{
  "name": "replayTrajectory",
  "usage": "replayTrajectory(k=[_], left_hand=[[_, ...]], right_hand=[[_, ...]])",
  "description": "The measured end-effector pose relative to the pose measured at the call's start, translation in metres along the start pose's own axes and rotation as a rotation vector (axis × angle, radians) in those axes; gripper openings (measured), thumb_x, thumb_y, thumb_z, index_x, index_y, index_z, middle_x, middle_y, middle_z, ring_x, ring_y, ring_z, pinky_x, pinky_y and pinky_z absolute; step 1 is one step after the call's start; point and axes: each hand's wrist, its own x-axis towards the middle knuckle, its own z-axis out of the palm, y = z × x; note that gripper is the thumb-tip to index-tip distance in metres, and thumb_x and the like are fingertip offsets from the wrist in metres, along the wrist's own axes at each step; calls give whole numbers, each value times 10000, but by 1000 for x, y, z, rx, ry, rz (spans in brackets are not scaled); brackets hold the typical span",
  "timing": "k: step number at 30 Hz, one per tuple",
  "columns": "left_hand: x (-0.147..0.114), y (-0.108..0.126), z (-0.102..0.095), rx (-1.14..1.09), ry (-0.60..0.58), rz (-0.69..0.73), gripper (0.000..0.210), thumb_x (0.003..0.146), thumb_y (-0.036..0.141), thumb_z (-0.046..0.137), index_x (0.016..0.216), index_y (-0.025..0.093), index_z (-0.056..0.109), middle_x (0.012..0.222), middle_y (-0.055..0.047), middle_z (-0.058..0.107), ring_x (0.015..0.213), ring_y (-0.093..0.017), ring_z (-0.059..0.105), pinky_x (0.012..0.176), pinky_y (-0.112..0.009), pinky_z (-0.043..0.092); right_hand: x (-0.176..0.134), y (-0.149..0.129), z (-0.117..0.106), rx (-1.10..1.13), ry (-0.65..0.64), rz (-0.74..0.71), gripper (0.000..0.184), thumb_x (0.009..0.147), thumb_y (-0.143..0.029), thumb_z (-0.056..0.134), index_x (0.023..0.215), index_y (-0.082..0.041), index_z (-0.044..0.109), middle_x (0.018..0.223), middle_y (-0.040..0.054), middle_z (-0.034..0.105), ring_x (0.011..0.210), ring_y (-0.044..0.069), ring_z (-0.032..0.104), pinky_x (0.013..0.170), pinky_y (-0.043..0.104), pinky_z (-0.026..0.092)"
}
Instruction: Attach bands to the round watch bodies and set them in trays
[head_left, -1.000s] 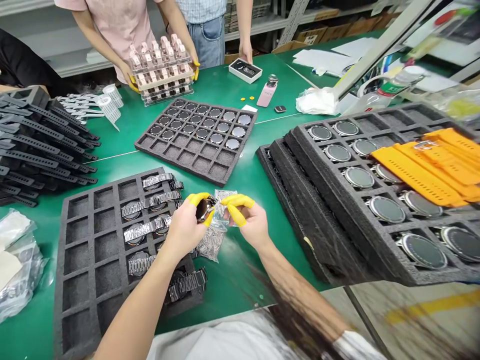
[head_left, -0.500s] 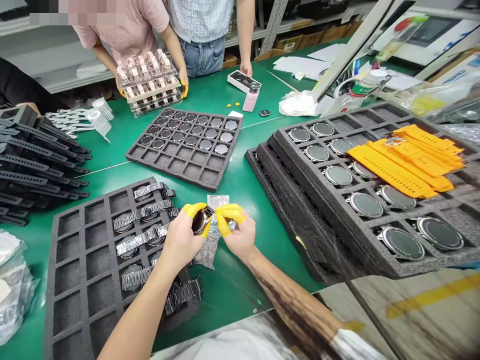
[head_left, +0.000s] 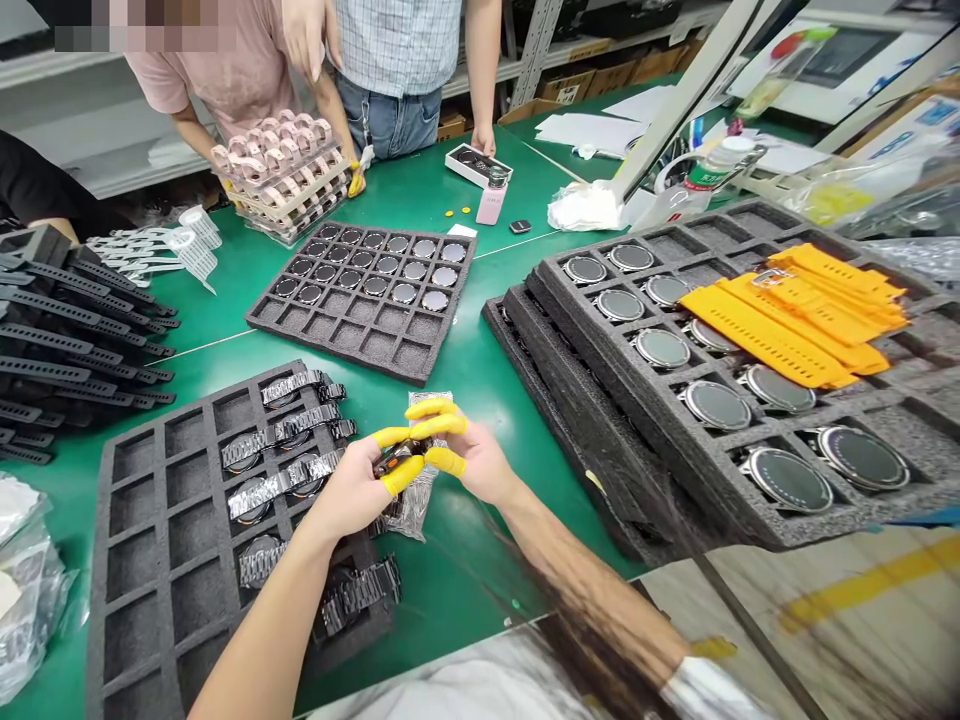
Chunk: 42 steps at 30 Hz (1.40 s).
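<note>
Above the green table, a dark watch (head_left: 394,458) is held between my two hands, its edge with a small orange mark turned up. My left hand (head_left: 356,490), with yellow finger cots, grips the watch case. Yellow-tipped fingers of my right hand (head_left: 476,455) curl round its other end, where a strap part is largely hidden. Beneath my hands lies a clear plastic packet (head_left: 415,510) of silvery strips. At my left, a foam tray (head_left: 135,435) holds several watches with shiny dark link straps (head_left: 259,495).
A foam tray of watch heads (head_left: 337,335) lies ahead. At right, stacked foam trays (head_left: 559,400) carry more watch heads and orange straps (head_left: 787,310). Dark straps (head_left: 67,330) are piled at far left. Across the table, a person holds a rack of pink straps (head_left: 289,180); another touches a white box (head_left: 476,165).
The watch has turned from showing its face to showing its edge. My right fingers have closed further round it. Opposite, a person's hand has risen from the strap rack.
</note>
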Motion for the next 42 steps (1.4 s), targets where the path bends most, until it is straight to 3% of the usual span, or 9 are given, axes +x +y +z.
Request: replayTrajectory(k=[4,6,10,13,16,18,21,29,42], left_hand=[[1,5,-2,-6,-2,-13,349,767,418,876,1025,190,813,990,-68,796,891,-221,707,874,-362,606],[1,6,-1,-14,6,-31,329,744,401,895,984,190,812,901,-50,770,803,-189,666,785,-318,593],[-1,2,0,-156,-34,-180,390,716,454,913,949,167,790,586,60,505,500,-65,355,473,-196,352],[1,-5,-1,-274,22,-221,509,786,521,852,1125,157,744,599,87,445,463,-39,274,449,-186,269],[4,-11,-7,-57,209,2,401,922,409,723,1253,184,711,888,-27,682,590,-95,544,563,-238,495],[5,-16,-12,226,250,212,347,955,264,650,1291,217,720,1243,-99,708,955,-185,707,825,-311,613],[4,-23,-15,563,184,401,514,930,73,539,1381,271,687,1477,-75,631,1343,-228,616,1121,-377,543],[2,-22,-13,756,71,459,785,790,-64,416,1470,276,612,1373,-69,654,1215,-203,669,1050,-342,579],[1,-17,-7,803,86,454,604,912,18,425,1446,236,607,1314,-123,575,1198,-251,601,1052,-431,552]], right_hand=[[0,-1,-4,97,-51,64,458,927,-708,692,912,-256,763,1126,98,703,978,252,651,779,385,544],[1,-1,-5,113,-59,68,474,940,-713,669,893,-250,759,1104,98,709,940,246,651,748,373,540],[1,2,-2,74,-28,0,395,866,-640,807,910,-252,744,1107,93,717,997,254,651,865,409,546],[0,1,4,171,99,-45,345,884,-576,823,894,-253,701,1042,71,728,1014,250,656,970,439,516],[-3,-1,13,461,109,88,412,892,-631,792,907,-258,618,809,21,706,821,235,661,890,437,531],[-6,-1,20,606,38,178,449,882,-653,792,874,-249,594,648,-16,637,660,207,603,780,396,520],[-11,4,28,644,-74,241,451,864,-622,829,837,-209,650,590,-20,603,566,158,532,650,313,439],[-13,12,32,622,-88,326,368,854,-492,866,774,-167,714,528,-29,584,480,113,473,540,264,354],[-11,3,38,713,72,361,415,823,-515,888,731,-184,657,526,-37,552,506,103,421,575,260,343]])
